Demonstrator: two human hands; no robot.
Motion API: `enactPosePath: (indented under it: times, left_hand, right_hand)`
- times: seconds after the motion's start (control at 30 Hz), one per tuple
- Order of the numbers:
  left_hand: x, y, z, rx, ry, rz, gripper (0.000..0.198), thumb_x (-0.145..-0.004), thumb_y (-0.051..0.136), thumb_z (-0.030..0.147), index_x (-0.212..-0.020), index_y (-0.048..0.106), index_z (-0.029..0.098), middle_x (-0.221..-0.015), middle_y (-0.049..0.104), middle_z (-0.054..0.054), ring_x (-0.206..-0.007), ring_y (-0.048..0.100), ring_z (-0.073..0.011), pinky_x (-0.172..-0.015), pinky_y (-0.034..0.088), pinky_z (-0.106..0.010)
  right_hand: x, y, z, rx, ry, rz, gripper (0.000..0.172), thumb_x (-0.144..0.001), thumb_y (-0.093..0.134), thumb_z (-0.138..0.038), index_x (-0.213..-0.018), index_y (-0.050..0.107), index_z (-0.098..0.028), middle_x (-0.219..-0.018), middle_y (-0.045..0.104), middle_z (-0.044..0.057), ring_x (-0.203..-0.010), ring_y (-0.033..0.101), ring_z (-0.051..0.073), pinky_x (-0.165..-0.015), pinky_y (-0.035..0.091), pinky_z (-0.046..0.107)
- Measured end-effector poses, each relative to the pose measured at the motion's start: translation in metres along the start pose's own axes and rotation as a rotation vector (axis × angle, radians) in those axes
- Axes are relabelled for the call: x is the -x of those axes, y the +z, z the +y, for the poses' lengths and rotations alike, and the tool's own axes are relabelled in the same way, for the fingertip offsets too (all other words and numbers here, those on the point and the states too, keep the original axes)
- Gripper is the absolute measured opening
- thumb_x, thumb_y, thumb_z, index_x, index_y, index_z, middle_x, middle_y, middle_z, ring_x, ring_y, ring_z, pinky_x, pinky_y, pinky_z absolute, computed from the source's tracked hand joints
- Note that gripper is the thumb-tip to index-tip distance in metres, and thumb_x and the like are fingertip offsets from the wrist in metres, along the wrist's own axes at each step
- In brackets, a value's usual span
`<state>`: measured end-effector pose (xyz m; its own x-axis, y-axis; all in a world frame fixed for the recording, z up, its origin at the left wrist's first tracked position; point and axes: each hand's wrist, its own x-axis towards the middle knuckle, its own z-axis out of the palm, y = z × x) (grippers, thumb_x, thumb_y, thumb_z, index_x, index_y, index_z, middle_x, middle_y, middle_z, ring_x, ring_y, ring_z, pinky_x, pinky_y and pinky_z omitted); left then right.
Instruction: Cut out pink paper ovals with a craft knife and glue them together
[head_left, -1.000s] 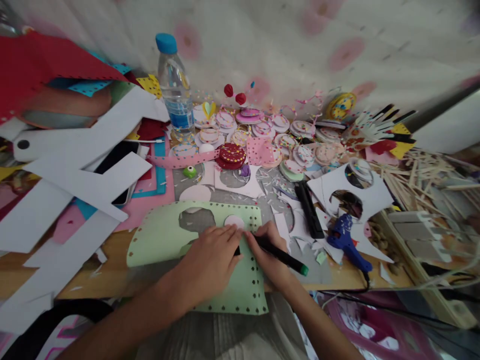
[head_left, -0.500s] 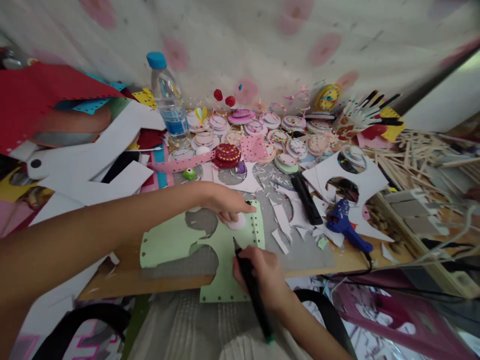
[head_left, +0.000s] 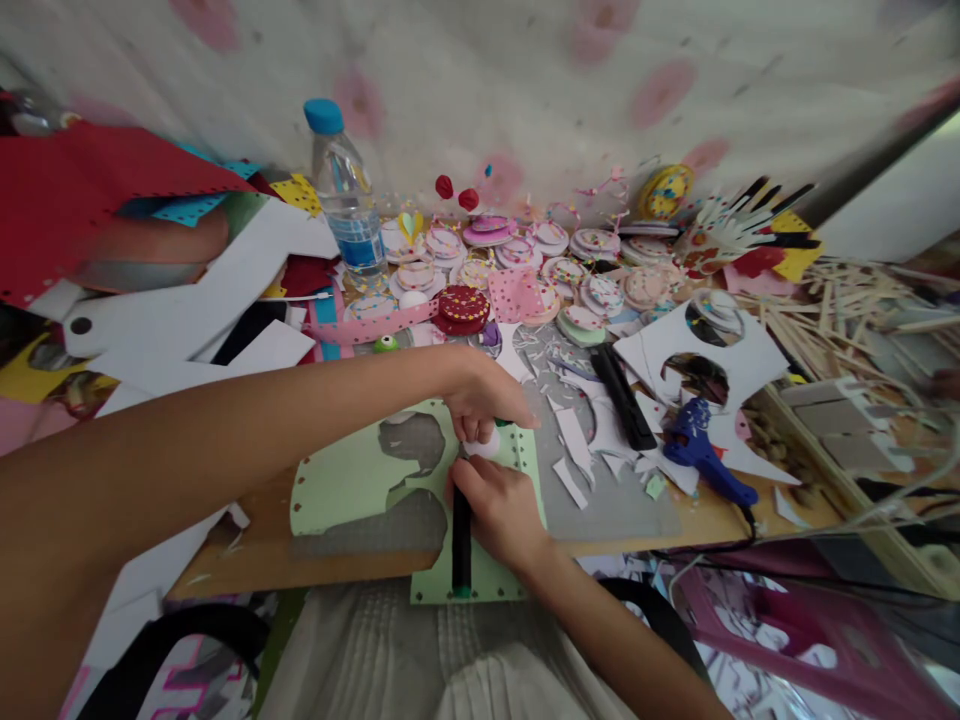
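My left hand [head_left: 484,395] reaches across the table, its fingers bent down onto a small white disc [head_left: 491,443] that lies on light green card. A small dark green piece [head_left: 504,423] peeks out beneath it; I cannot make out what it is. My right hand [head_left: 501,505] is closed on a black marker [head_left: 461,545] with a green end, its tip hidden near the disc's left edge. The green card [head_left: 349,470], dotted along its edges and with round cut-outs, rests on a grey mat [head_left: 607,515] and overhangs the table's front edge.
A blue glue gun [head_left: 701,455], a black stick-like tool [head_left: 624,398] and white paper scraps [head_left: 574,440] lie to the right. Decorated discs [head_left: 461,308] line the back beside a water bottle [head_left: 349,210]. White cut card [head_left: 187,300] is piled at left.
My right hand has brought the marker up and left, from short of the disc to its edge. My left hand stays over the disc, and the view has shifted slightly.
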<state>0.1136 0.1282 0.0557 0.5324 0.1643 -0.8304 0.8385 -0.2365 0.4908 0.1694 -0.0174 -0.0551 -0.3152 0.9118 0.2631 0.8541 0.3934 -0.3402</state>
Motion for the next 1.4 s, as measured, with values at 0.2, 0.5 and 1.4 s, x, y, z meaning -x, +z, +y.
enactPosePath:
  times: [0.2, 0.5, 1.4]
  left_hand:
    - [-0.002, 0.001, -0.001, -0.023, -0.003, -0.006, 0.048, -0.094, 0.034, 0.039, -0.091, 0.072, 0.011, -0.073, 0.073, -0.013, -0.073, 0.067, -0.0198, -0.067, 0.05, -0.028]
    - [-0.002, 0.002, 0.002, -0.079, -0.003, 0.042, 0.046, -0.093, 0.039, 0.038, -0.092, 0.068, 0.002, -0.081, 0.072, -0.018, -0.075, 0.064, -0.02, -0.07, 0.051, -0.03]
    - [0.004, -0.003, -0.003, -0.028, 0.018, 0.028, 0.042, -0.092, 0.041, 0.036, -0.054, 0.047, 0.019, -0.057, 0.054, -0.001, -0.062, 0.053, -0.0166, -0.072, 0.045, -0.035]
  right_hand:
    - [0.0, 0.002, 0.001, -0.002, 0.011, -0.029, 0.018, -0.084, 0.047, -0.006, -0.076, 0.055, -0.021, -0.065, 0.055, 0.002, -0.058, 0.049, 0.018, -0.052, 0.024, 0.029]
    - [0.011, -0.01, 0.005, -0.081, 0.022, -0.097, 0.021, -0.085, 0.047, -0.005, -0.074, 0.054, -0.022, -0.065, 0.054, 0.0, -0.055, 0.048, 0.016, -0.051, 0.026, 0.028]
    - [0.022, -0.037, 0.056, -0.582, 0.39, 0.107, 0.014, -0.081, 0.055, -0.023, -0.075, 0.042, -0.024, -0.058, 0.043, -0.007, -0.048, 0.043, 0.011, -0.047, 0.033, 0.021]
